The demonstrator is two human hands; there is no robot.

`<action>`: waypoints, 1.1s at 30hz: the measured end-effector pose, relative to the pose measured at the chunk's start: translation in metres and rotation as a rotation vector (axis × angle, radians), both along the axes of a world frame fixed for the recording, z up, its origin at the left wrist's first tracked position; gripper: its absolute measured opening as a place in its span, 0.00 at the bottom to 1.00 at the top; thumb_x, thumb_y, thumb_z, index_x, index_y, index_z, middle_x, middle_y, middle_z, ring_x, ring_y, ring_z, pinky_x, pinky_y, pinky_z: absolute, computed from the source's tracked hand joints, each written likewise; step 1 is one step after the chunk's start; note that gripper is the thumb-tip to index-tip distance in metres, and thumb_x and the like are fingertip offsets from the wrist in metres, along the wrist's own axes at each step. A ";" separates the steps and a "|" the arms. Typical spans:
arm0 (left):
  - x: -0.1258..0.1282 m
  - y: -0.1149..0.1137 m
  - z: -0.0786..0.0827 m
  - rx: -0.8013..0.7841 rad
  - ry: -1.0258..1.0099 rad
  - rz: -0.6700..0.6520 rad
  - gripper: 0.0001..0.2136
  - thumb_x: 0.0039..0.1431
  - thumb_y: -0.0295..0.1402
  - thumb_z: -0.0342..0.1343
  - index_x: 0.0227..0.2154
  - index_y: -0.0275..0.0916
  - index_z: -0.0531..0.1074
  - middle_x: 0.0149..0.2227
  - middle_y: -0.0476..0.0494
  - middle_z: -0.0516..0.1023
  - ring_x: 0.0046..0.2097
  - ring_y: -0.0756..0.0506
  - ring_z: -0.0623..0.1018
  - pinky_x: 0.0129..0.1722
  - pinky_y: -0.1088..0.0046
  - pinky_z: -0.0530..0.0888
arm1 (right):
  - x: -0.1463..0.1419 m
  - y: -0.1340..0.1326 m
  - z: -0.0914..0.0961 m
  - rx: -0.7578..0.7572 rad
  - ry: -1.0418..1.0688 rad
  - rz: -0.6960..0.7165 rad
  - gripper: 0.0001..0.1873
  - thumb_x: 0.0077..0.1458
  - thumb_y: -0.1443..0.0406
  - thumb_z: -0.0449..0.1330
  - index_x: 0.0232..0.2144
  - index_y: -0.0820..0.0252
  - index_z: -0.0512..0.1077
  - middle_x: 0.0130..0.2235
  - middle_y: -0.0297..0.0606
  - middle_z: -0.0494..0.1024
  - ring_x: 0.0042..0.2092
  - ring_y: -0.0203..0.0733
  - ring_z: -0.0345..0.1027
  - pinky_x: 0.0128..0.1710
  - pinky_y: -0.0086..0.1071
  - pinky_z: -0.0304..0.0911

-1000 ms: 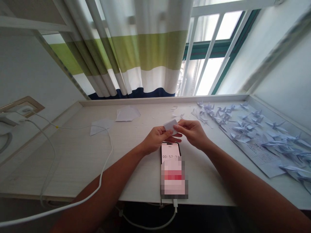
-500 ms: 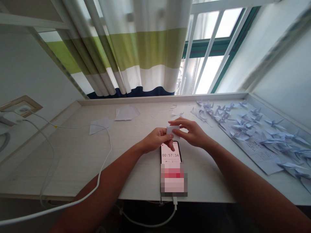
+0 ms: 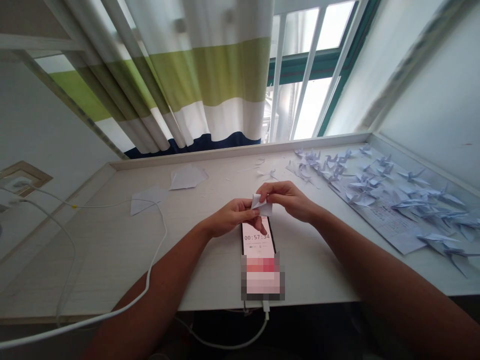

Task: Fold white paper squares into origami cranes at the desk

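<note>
Lifted since the earlier frame: one flap of your folded paper [image 3: 266,209]. Your left hand [image 3: 233,217] pinches its lower left side; right hand [image 3: 290,198], the flap. Location: above your phone [image 3: 258,245], over the counter [image 3: 210,272].

And it's 00:57:34 on the phone screen [image 3: 258,246], big dark digits on pale pink | smaller characters just below, too tiny to make out | lower part blurred into blocks | printed sheet [image 3: 388,217] at right: rows of print, unreadable
</note>
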State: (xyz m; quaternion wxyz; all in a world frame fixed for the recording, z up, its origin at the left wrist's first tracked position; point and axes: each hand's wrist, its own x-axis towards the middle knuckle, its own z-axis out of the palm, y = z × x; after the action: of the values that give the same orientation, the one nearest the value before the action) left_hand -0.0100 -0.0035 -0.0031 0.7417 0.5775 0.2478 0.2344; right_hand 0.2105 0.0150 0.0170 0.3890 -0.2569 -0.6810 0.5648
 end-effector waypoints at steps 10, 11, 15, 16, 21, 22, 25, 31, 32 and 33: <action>0.006 -0.005 0.003 -0.050 0.020 0.049 0.19 0.63 0.48 0.63 0.38 0.33 0.75 0.32 0.38 0.84 0.38 0.41 0.86 0.42 0.66 0.79 | -0.006 -0.001 -0.008 -0.073 0.025 -0.048 0.03 0.55 0.65 0.63 0.31 0.59 0.77 0.31 0.34 0.77 0.32 0.36 0.68 0.32 0.31 0.63; 0.006 -0.005 0.003 -0.058 0.027 0.055 0.19 0.63 0.48 0.63 0.37 0.33 0.75 0.32 0.38 0.84 0.38 0.41 0.86 0.41 0.66 0.79 | -0.007 -0.001 -0.009 -0.096 0.036 -0.058 0.04 0.55 0.65 0.64 0.33 0.59 0.77 0.31 0.33 0.77 0.31 0.36 0.69 0.30 0.31 0.63; 0.008 -0.004 0.001 -0.068 0.059 0.091 0.20 0.61 0.50 0.63 0.34 0.34 0.74 0.31 0.37 0.84 0.37 0.41 0.86 0.37 0.68 0.79 | -0.010 -0.001 -0.011 -0.135 0.060 -0.104 0.10 0.53 0.62 0.68 0.38 0.58 0.76 0.31 0.32 0.76 0.30 0.36 0.70 0.29 0.30 0.65; 0.008 -0.004 0.000 -0.061 0.063 0.102 0.21 0.62 0.51 0.62 0.33 0.33 0.74 0.31 0.36 0.84 0.37 0.41 0.86 0.37 0.68 0.79 | -0.010 -0.001 -0.011 -0.130 0.052 -0.120 0.10 0.54 0.61 0.68 0.38 0.58 0.76 0.31 0.33 0.77 0.31 0.36 0.70 0.30 0.31 0.65; 0.010 -0.001 -0.003 -0.023 0.031 0.213 0.20 0.64 0.50 0.61 0.36 0.33 0.74 0.26 0.42 0.81 0.35 0.40 0.85 0.37 0.67 0.78 | -0.010 0.001 -0.011 -0.037 0.061 -0.240 0.12 0.59 0.55 0.66 0.38 0.58 0.76 0.33 0.34 0.77 0.34 0.37 0.71 0.35 0.34 0.69; 0.010 -0.001 -0.004 -0.015 0.027 0.235 0.20 0.64 0.49 0.61 0.38 0.33 0.74 0.25 0.43 0.81 0.35 0.41 0.85 0.38 0.67 0.78 | -0.010 0.000 -0.010 -0.003 0.065 -0.273 0.12 0.59 0.55 0.66 0.37 0.58 0.76 0.34 0.35 0.77 0.35 0.38 0.71 0.36 0.34 0.70; 0.012 -0.001 -0.004 0.035 0.039 0.281 0.21 0.63 0.50 0.61 0.38 0.32 0.75 0.25 0.42 0.82 0.34 0.42 0.85 0.40 0.66 0.78 | -0.009 -0.002 -0.006 0.129 -0.013 -0.318 0.11 0.59 0.55 0.66 0.35 0.57 0.75 0.36 0.36 0.78 0.39 0.42 0.73 0.42 0.39 0.72; 0.017 -0.004 -0.006 0.174 0.095 0.311 0.23 0.64 0.52 0.60 0.38 0.31 0.77 0.29 0.37 0.84 0.34 0.43 0.84 0.40 0.66 0.77 | -0.009 -0.006 -0.005 0.242 -0.151 -0.298 0.13 0.59 0.53 0.67 0.33 0.56 0.77 0.40 0.39 0.80 0.43 0.45 0.74 0.48 0.46 0.72; 0.017 -0.004 -0.006 0.179 0.076 0.321 0.23 0.63 0.51 0.61 0.39 0.31 0.77 0.31 0.37 0.84 0.36 0.43 0.84 0.41 0.66 0.78 | -0.009 -0.005 -0.006 0.231 -0.138 -0.294 0.14 0.59 0.52 0.67 0.33 0.56 0.77 0.39 0.39 0.80 0.42 0.45 0.75 0.47 0.44 0.73; 0.018 -0.004 -0.006 0.172 0.047 0.330 0.22 0.63 0.50 0.62 0.42 0.31 0.77 0.35 0.36 0.85 0.38 0.42 0.85 0.42 0.65 0.78 | -0.009 -0.005 -0.007 0.215 -0.126 -0.287 0.15 0.59 0.52 0.66 0.33 0.56 0.78 0.38 0.39 0.81 0.42 0.45 0.75 0.45 0.43 0.73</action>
State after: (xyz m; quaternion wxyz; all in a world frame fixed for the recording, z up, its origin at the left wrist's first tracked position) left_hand 0.0078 -0.0079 -0.0086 0.6350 0.5956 0.3353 0.3599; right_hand 0.2015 0.0102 0.0104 0.4471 -0.3432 -0.7169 0.4103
